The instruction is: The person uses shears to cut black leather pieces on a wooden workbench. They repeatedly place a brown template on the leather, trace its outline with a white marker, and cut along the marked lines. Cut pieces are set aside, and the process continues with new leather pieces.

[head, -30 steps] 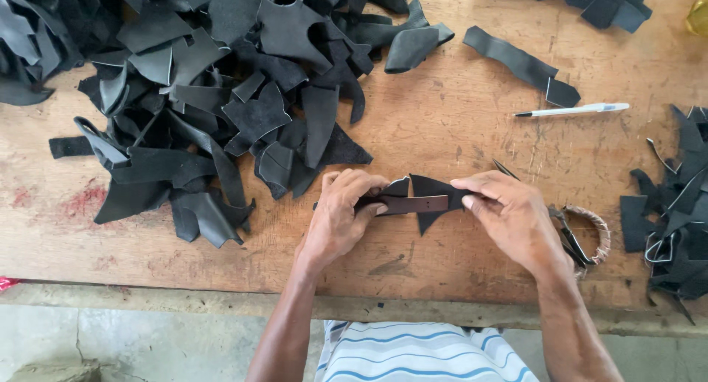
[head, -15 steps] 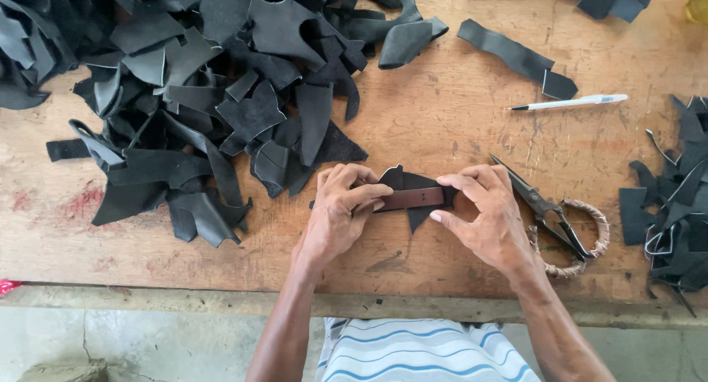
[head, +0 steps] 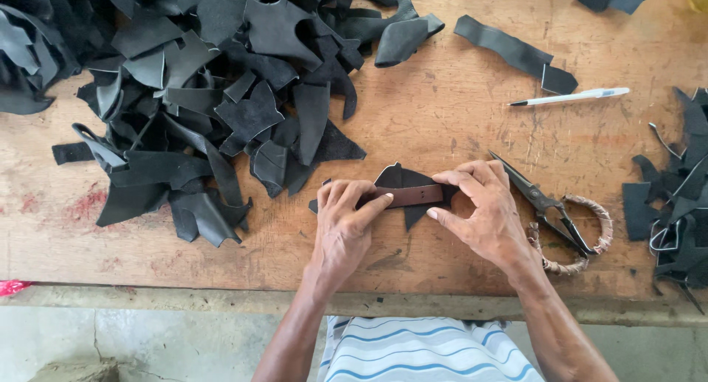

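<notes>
**Brown strip pinned flat on a black leather piece**

The brown strip [head: 410, 196] lies across a black leather piece [head: 410, 181] just left of the scissors [head: 553, 209], on the wooden table [head: 442, 116]. The left hand [head: 345, 223] presses its fingers together flat on the strip's left end; the right hand [head: 483, 212] pinches the right end between thumb and fingers. Both pieces look thin, light and floppy, likely to slide on each other, so holding at both ends seems soundest. The big scrap pile [head: 206, 94] lies far left of the scissors.
</notes>
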`<state>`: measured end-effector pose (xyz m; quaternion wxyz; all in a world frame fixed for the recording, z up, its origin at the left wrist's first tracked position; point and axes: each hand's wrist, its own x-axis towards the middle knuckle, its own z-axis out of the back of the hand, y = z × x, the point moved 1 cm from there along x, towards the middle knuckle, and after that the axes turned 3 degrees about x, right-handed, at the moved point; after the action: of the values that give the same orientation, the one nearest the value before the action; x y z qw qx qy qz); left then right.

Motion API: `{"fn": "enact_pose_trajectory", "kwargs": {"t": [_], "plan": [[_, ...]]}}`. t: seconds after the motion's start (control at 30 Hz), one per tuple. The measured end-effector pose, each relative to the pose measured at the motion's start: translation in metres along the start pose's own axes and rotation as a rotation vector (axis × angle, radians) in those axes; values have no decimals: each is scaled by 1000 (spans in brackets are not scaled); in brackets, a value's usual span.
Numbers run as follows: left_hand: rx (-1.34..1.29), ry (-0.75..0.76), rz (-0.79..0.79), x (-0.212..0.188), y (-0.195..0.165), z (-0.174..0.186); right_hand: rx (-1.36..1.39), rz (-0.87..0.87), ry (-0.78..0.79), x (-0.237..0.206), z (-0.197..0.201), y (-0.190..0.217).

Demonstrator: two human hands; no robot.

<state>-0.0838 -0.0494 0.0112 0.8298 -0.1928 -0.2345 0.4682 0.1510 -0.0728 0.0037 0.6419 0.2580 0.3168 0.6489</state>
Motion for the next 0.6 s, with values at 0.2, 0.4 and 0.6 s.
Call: {"fn": "enact_pose_trajectory", "kwargs": {"t": [0.2,0.4,0.6], "plan": [[-30,-22,38,-7,-1,-4,-1,12,-23,-1,-1,-4],[80,4,19,-12,-5,-7,-4,37,-13,1,-4,-5],[166,98,6,-20,-14,-7,-2,47,-7,1,-4,-4]]}}
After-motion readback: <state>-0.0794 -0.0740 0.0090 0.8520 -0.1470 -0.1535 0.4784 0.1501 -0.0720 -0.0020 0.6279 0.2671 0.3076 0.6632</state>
